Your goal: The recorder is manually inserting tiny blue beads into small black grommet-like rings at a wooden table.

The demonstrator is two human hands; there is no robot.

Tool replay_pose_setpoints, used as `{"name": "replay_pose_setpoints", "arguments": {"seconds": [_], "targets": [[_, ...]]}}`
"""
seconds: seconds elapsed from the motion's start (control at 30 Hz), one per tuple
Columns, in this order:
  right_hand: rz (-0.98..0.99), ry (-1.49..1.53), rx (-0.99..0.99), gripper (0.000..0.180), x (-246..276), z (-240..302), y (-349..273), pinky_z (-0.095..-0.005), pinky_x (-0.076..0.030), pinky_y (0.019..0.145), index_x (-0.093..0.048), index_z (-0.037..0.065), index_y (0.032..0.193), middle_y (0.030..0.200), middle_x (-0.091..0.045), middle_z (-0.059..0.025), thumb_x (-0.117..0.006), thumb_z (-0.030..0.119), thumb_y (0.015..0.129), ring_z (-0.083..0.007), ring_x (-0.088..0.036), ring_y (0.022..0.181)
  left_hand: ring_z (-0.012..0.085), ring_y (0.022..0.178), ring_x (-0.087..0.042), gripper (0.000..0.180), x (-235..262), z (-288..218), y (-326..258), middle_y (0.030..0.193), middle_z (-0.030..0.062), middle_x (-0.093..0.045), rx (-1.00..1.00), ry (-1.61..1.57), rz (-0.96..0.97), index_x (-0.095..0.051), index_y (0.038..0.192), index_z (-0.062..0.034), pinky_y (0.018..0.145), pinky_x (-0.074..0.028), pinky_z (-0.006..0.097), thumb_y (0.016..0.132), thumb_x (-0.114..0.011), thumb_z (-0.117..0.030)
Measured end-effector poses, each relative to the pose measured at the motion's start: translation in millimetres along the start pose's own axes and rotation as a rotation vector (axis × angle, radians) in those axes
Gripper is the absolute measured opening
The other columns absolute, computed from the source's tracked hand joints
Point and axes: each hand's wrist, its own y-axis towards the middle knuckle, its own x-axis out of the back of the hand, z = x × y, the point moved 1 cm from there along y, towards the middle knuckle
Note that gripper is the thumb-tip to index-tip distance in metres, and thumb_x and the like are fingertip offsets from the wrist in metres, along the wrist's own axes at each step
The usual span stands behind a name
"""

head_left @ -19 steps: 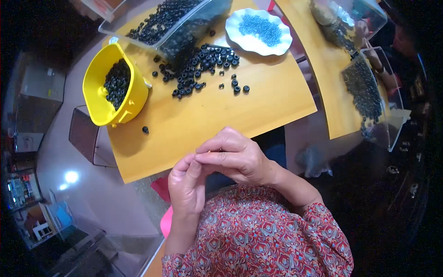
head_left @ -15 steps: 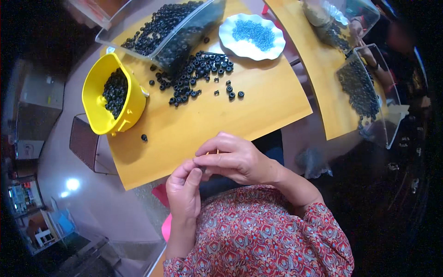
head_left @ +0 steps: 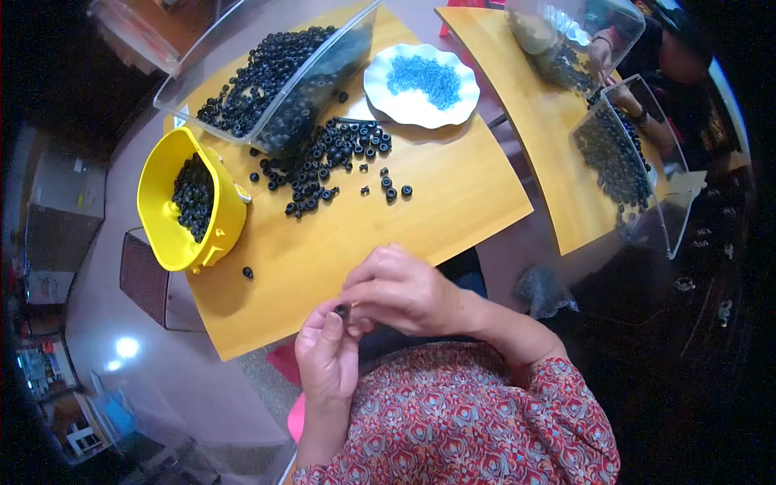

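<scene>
The patterned shirt (head_left: 461, 412) is nearest. In front of it both hands are raised, just off the near edge of the worktop (head_left: 315, 263). The left hand (head_left: 327, 356) pinches a small black ring (head_left: 342, 310) between thumb and fingers, its round face turned up. The right hand (head_left: 416, 295) comes in from the other side, fingers bent and drawn close together just beside the ring; whether they grip anything cannot be told.

On the worktop, one stray ring (head_left: 248, 273) lies by itself toward the left edge. Just beyond it stands a yellow bin (head_left: 225, 230), with a heap of black rings (head_left: 194, 198) inside. Toward the middle, a loose pile (head_left: 335, 153) of similar rings is spread out, a few of them apart on its right side. Farther back are a white scalloped plate (head_left: 396, 105) bearing small blue bits (head_left: 424, 79) and, left of it, a clear box (head_left: 315, 73) with many more black rings.

At the far right, a co-worker's hand (head_left: 600, 56) is near clear containers (head_left: 660, 212) on a second worktop (head_left: 517, 113).
</scene>
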Motion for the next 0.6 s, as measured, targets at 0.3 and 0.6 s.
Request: {"name": "replay_pose_setpoints", "arguments": {"seconds": [0.3, 0.6], "targets": [[-0.231, -0.772, -0.118, 0.009, 125.3, -124.2, 38.2, -0.0359, -0.04, 0.07, -0.065, 0.009, 0.077, 0.087, -0.061, -0.0031, -0.071, 0.01, 0.071, -0.022, -0.057, 0.087, 0.0161, 0.075, -0.055, 0.022, -4.3, 3.0, 24.1, 0.085, 0.0084, -0.059, -0.089, 0.144, -0.014, -0.058, 0.104, 0.0015, 0.079, -0.049, 0.036, 0.089, -0.063, -0.014], [-0.095, -1.008, -0.126, 0.01, 136.5, -180.1, 71.2, -0.0435, -0.036, 0.081, -0.069, 0.014, 0.079, 0.106, -0.061, -0.0054, -0.071, 0.013, 0.07, -0.0265, -0.052, 0.104, 0.0162, 0.076, -0.056, 0.02, -8.1, 3.2, 47.8, 0.085, 0.0074, -0.06, 0.008, 0.187, -0.06, -0.058, 0.102, 0.0018, 0.08, -0.049, 0.034, 0.088, -0.064, -0.012]]}}
